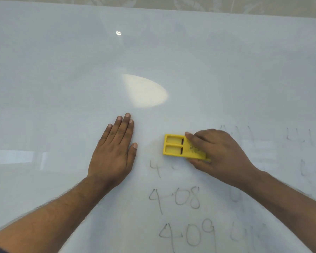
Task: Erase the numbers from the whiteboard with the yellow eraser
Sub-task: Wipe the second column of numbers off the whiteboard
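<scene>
Glossy white whiteboard [62, 79] fills view, lamp glare mid-board. Left hand [115, 152] flat on board, palm down, fingers together, thumb slightly out, holding nothing. Right hand [221, 156] clamped over right end of flat yellow plastic eraser [179, 146], pressing it on board right of left hand. Grey handwritten numbers: partly wiped "4" [156, 168] just below eraser, "4-08" [174, 198], "4-09" [187, 233] lower; faint blurred column further right.

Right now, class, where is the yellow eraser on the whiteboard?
In the head view, the yellow eraser lies flat on the whiteboard, right of centre, held by the right hand, just above the half-wiped number.
</scene>
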Available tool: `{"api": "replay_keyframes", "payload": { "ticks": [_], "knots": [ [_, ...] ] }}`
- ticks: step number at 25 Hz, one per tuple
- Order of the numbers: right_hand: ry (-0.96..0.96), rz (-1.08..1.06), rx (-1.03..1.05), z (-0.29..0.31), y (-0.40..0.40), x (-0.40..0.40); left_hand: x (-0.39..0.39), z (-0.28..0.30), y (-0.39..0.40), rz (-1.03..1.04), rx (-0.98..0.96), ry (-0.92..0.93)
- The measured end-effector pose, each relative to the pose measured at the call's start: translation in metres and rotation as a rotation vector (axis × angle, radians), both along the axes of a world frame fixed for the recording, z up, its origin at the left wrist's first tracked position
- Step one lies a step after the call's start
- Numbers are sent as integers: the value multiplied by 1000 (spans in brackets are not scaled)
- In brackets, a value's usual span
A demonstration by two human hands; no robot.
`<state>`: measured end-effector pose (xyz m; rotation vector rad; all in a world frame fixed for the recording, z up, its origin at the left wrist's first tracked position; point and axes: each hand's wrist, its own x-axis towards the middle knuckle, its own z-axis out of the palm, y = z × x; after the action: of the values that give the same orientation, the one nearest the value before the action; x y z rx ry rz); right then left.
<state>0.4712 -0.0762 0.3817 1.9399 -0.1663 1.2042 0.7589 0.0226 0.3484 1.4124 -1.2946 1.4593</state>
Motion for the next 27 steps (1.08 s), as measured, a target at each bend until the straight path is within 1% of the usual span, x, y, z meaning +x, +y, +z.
{"api": "replay_keyframes", "payload": {
  "ticks": [2,4,8,11,12,14,17,20,23,27],
  "knots": [
    [-110,32,64,7,6,12,-1,-2,0,1,-1,7],
    [-117,78,89,3,13,30,-2,-4,0,1,-1,13],
    [37,106,48,-31,17,41,-1,-13,0,-7,7,7],
    [145,49,13,-46,14,25,0,-19,0,1,9,1],
    [153,22,-1,-46,12,17,0,-21,0,3,10,2],
    [75,-18,21,-39,7,3,0,-25,1,4,19,3],
    [-125,-31,109,-25,7,-1,0,-27,0,10,30,4],
    [-174,24,161,-23,14,15,0,-27,1,-4,32,-2],
    [-98,53,161,-39,16,23,1,-32,0,-10,32,-14],
    [88,39,103,-66,13,12,2,-40,0,-15,24,-28]
  ]
}}
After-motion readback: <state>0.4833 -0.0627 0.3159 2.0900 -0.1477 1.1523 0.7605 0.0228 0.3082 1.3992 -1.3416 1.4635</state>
